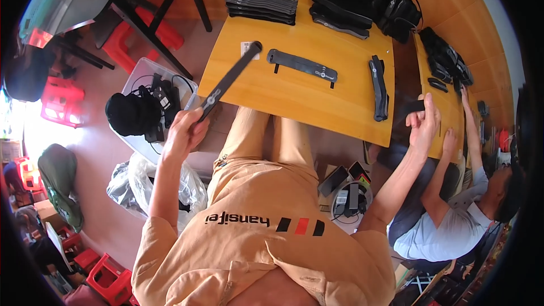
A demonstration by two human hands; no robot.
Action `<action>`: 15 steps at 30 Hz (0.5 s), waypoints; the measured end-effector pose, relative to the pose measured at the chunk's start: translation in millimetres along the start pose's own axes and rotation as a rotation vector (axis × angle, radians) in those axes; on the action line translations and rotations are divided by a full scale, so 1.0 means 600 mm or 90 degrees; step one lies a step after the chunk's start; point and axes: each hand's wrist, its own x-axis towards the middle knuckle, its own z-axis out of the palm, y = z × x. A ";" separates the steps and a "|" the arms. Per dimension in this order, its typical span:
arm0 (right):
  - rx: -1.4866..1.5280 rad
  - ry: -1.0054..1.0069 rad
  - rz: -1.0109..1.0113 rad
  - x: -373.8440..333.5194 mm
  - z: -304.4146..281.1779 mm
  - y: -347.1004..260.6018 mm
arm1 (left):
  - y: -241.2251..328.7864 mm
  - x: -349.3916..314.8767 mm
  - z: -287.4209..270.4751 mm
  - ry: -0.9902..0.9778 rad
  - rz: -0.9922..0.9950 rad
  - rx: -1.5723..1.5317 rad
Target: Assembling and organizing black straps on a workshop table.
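Note:
My left hand [186, 135] is closed round one end of a long dark grey strap [229, 79]. The strap slants up over the table's left edge, its rounded far end by a white label [247, 49]. To the right my right hand [423, 127] is raised off the table's right edge, fingers curled in with a small black strip [415, 106] at their tips. Between the hands a similar dark strap [303, 66] lies flat on the table, with two short black tabs sticking out below it. One more dark strap bundle [378, 88] lies lengthwise near the right edge.
On the yellow table [249, 88] a neat strap stack [262, 7] and black piles [340, 17] stand at the back. A clear bin [190, 88] with black gear is at the left, plastic bags [141, 184] below it. A co-worker [453, 226] reaches over another table at right.

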 end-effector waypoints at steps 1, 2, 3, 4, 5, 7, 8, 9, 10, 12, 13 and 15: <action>-0.039 -0.066 -0.022 -0.010 0.002 -0.004 | -0.018 0.023 -0.001 0.025 -0.010 -0.002; -0.091 -0.096 -0.052 -0.018 0.004 -0.007 | -0.035 0.040 -0.002 0.057 -0.019 -0.004; -0.135 -0.163 -0.073 -0.020 -0.001 -0.006 | -0.051 0.061 -0.004 0.057 -0.021 -0.003; -0.163 -0.197 -0.084 -0.027 0.000 -0.009 | -0.069 0.085 -0.008 0.079 -0.057 0.017; -0.189 -0.234 -0.095 -0.035 0.006 -0.013 | -0.087 0.103 -0.012 0.104 -0.093 0.036; -0.236 -0.243 -0.097 -0.049 0.022 -0.022 | -0.119 0.135 -0.011 0.120 -0.101 0.000; -0.283 -0.252 -0.103 -0.053 0.027 -0.022 | -0.127 0.142 -0.010 0.135 -0.105 -0.037; -0.281 -0.251 -0.099 -0.055 0.027 -0.019 | -0.132 0.143 -0.013 0.137 -0.108 -0.034; -0.268 -0.262 -0.109 -0.058 0.029 -0.017 | -0.123 0.136 -0.008 0.164 -0.129 0.005; -0.232 -0.313 -0.115 -0.061 0.026 -0.017 | -0.109 0.121 -0.005 0.190 -0.151 0.045; -0.230 -0.312 -0.113 -0.060 0.025 -0.016 | -0.101 0.111 -0.006 0.210 -0.156 0.145; -0.218 -0.375 -0.145 -0.059 0.024 -0.014 | -0.094 0.104 -0.016 0.229 -0.161 0.247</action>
